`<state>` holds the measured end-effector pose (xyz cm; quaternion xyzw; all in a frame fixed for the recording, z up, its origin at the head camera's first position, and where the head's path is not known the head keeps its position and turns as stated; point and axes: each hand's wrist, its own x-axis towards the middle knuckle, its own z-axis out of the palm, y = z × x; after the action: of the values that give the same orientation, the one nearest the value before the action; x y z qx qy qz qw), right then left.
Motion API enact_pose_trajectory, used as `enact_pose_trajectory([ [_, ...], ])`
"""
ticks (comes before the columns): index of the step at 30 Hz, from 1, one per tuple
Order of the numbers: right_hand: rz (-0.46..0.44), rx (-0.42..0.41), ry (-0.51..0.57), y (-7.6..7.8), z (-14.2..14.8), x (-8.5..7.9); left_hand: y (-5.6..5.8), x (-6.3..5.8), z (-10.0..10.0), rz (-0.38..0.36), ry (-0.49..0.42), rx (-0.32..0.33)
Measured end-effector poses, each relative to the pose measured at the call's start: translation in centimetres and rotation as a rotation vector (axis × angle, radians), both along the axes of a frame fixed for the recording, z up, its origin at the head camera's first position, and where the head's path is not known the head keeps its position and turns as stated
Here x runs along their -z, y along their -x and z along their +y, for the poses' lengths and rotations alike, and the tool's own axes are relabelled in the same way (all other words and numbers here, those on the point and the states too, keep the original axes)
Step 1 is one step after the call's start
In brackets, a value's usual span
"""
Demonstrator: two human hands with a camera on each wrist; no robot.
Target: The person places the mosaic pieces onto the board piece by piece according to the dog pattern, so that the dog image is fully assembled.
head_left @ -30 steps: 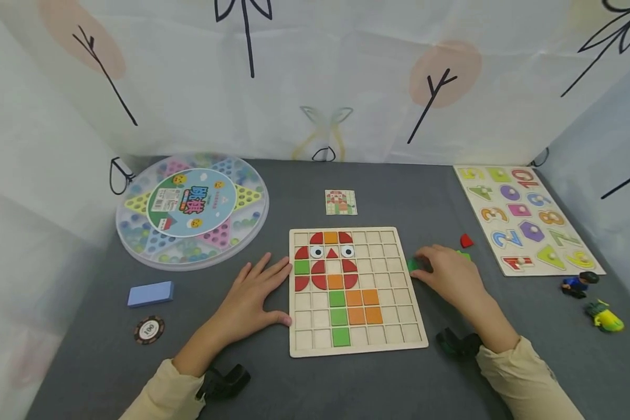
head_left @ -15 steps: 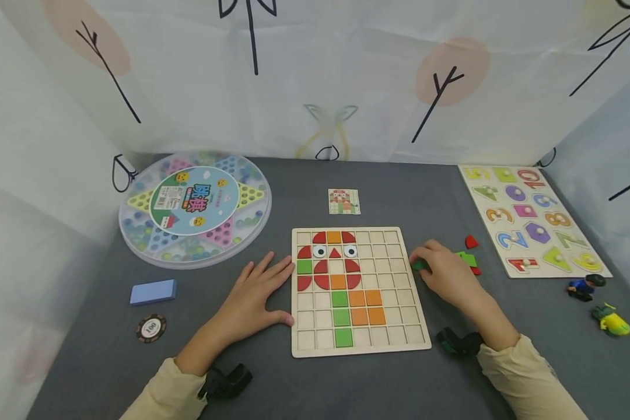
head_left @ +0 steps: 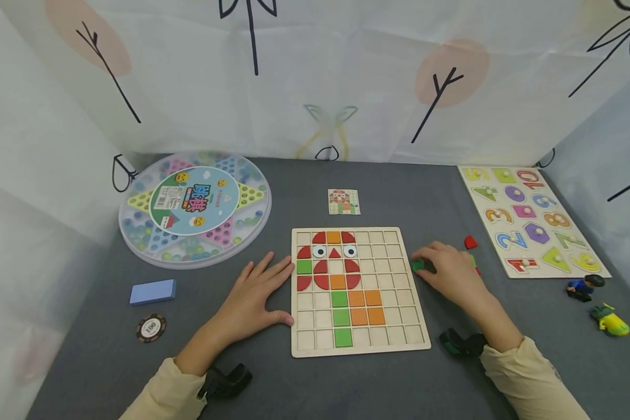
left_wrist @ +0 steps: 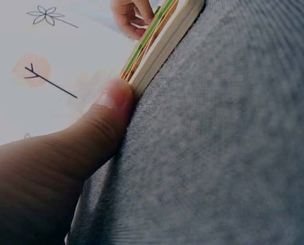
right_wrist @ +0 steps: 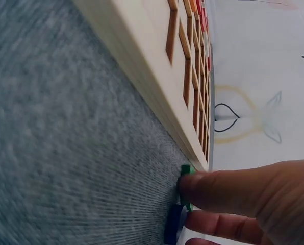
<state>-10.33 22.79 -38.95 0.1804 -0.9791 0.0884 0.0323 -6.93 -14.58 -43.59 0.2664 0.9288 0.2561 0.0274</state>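
A wooden grid board [head_left: 405, 297] lies on the grey table, with red, green and orange tiles and two eye tiles set in its cells. My left hand [head_left: 253, 297] is spread flat at the board's left side, fingertips and thumb [left_wrist: 114, 99] against its edge. Just off the board's right edge, my right hand [head_left: 446, 271] pinches a small green tile [right_wrist: 185, 186] between thumb and fingers, close over the cloth. A dark blue piece [right_wrist: 174, 224] shows beside the fingers in the right wrist view. Loose red [head_left: 470, 241] and green tiles lie beyond the right hand, partly hidden by it.
Behind the board lies a small picture card [head_left: 343, 202]. A round marble game box [head_left: 194, 210] is at back left, with a blue block [head_left: 153, 292] and a poker chip [head_left: 151, 328] nearer. A number puzzle board [head_left: 535, 221] and two toy figures [head_left: 585, 286] are at right.
My right hand has shifted slightly at the board's right edge, with the green tile at its fingertips; it now covers more of the loose tiles. My left hand stays in place.
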Motion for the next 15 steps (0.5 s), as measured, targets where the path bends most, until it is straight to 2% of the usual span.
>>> enact_pose_trajectory([
  [4, -0.022, -0.016, 0.008, -0.04, 0.02, -0.05, 0.02, 0.02, -0.04, 0.005, -0.002, 0.007],
  [10, -0.077, 0.070, 0.050, -0.27, -0.24, 0.05, -0.01, -0.14, -0.03, 0.004, 0.001, 0.011],
  [15, -0.053, 0.046, 0.044, -0.19, -0.45, 0.30, -0.02, -0.18, -0.05, -0.001, -0.003, 0.008],
])
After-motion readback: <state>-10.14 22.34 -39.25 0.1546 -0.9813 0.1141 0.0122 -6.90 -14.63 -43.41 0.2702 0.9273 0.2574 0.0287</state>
